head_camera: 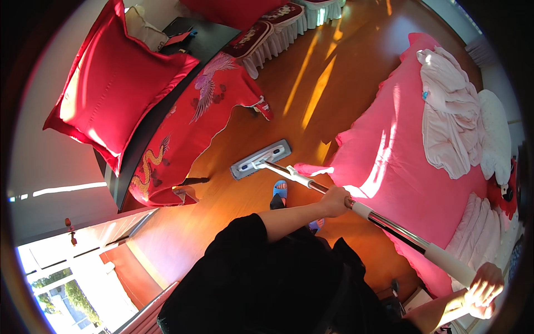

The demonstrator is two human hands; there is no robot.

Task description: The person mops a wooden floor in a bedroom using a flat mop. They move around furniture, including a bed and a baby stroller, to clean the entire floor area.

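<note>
A flat mop with a grey pad and white plate [260,159] rests on the wooden floor [225,208]. Its metal and white handle [398,229] slants down to the right, past the pink bed. My left hand [335,202] grips the handle around its lower metal part. My right hand [485,290] is closed around the white upper end, near the picture's right rim. Blue slippers [280,190] are on my feet, just below the mop head.
A bed with a pink cover [400,154] and a crumpled pale quilt [450,108] lies at right. A dark table or cabinet [208,35] with red embroidered cloth [183,133] and a red cushion [112,87] stands at left. Skirted stools [254,39] stand at the top.
</note>
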